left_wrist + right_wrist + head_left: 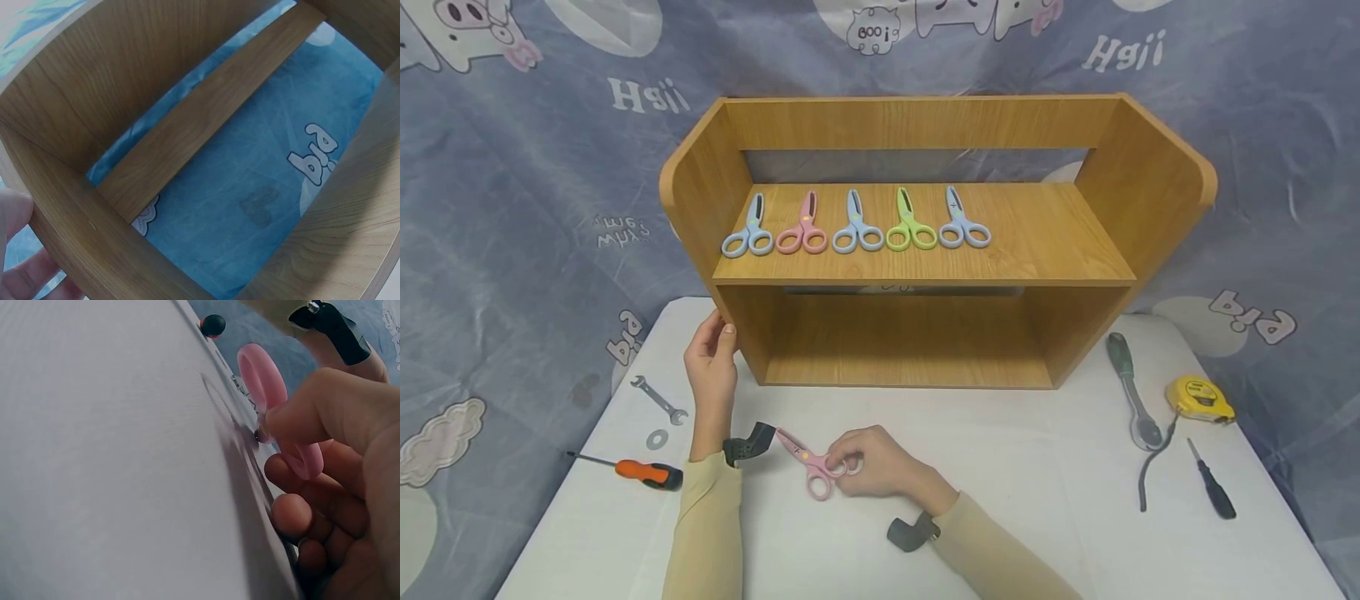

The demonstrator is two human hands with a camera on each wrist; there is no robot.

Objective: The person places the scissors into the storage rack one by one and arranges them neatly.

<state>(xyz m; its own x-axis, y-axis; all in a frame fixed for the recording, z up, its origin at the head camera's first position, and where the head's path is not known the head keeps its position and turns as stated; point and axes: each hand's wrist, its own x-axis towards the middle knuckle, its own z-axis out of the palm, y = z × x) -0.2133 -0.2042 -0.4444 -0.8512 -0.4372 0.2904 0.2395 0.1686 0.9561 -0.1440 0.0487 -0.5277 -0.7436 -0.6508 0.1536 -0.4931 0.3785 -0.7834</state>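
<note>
My right hand (874, 462) pinches a pair of pink scissors (807, 456) by a handle loop, low over the white table. The blades point to the upper left, towards my left wrist. In the right wrist view, thumb and index finger close on the pink loop (262, 372). My left hand (711, 362) grips the left side panel of a wooden shelf (880, 123), thumb at its edge and fingers along the outside. On the shelf's upper board lie a row of scissors: blue (752, 229), pink (806, 229), blue (856, 227), green (910, 225) and blue (959, 223), blades towards the back.
Left on the table (1000, 467) lie a wrench (658, 400), a washer (657, 439) and an orange-handled screwdriver (643, 473). To the right are a green-handled ratchet (1131, 387), a yellow tape measure (1199, 398), a grey strap (1153, 467) and a small black screwdriver (1213, 487).
</note>
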